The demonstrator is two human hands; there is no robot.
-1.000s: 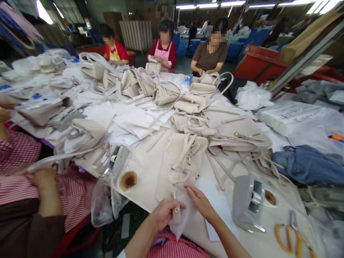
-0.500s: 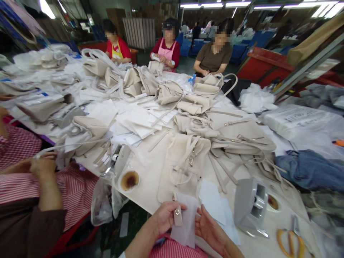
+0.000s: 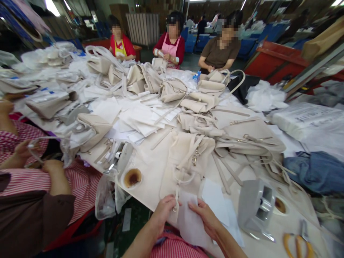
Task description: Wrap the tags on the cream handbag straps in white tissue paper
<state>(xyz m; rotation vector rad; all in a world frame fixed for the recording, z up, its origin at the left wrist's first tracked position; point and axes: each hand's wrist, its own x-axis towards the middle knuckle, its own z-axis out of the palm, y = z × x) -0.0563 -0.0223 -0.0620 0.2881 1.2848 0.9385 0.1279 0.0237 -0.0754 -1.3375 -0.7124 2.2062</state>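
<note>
My left hand [image 3: 163,212] pinches a beige leather tab [image 3: 174,214] with a small metal fitting, at the near edge of the table. The tab hangs by a narrow strap from a beige handbag [image 3: 206,147] lying flat, with gold-coloured buckles on its straps. Between thumb and fingers, my right hand [image 3: 206,218] grips a thin white translucent sheet [image 3: 188,216]. The sheet's left edge lies beside the tab. Just right of it, flat white paper sheets [image 3: 215,200] rest on the table, partly behind my right hand.
A grey tape dispenser [image 3: 255,208] and orange-handled scissors [image 3: 299,240] lie to the right. On the left are a small dish with brown residue [image 3: 132,178] and another dispenser [image 3: 122,157]. Beige bags [image 3: 173,89] and white sheets [image 3: 139,118] cover the table's middle. A co-worker's arm [image 3: 55,179] is at left.
My right hand has turned from open beside the white sheet to pinching its upper part. Both hands have moved slightly up toward the bag, and the tab has tilted.
</note>
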